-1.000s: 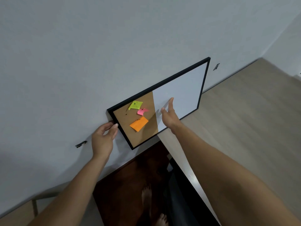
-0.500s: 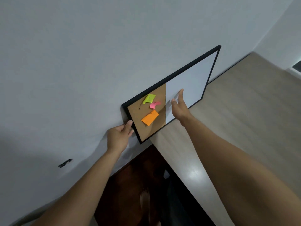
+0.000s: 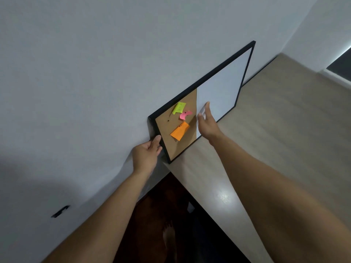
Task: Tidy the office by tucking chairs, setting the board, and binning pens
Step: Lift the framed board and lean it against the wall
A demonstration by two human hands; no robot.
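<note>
A black-framed board (image 3: 226, 86), half cork and half white, stands on the light wood desk (image 3: 275, 141) and leans against the grey wall. Green, pink and orange notes (image 3: 180, 131) are pinned on the cork half. My left hand (image 3: 146, 154) grips the board's left frame edge, thumb on the front. My right hand (image 3: 207, 124) is open in front of the board's middle, fingers spread near the white half; whether it touches the surface I cannot tell.
The grey wall (image 3: 95, 73) fills the left and top, with a small black hook or bracket (image 3: 60, 211) low on it. Dark floor and my bare foot (image 3: 169, 234) show below the desk's near edge. A dark window edge (image 3: 340, 63) lies far right.
The board has slid rightward along the wall and stands steeper. My left hand went from beside the frame to gripping its left edge. My right hand stayed by the board's middle.
</note>
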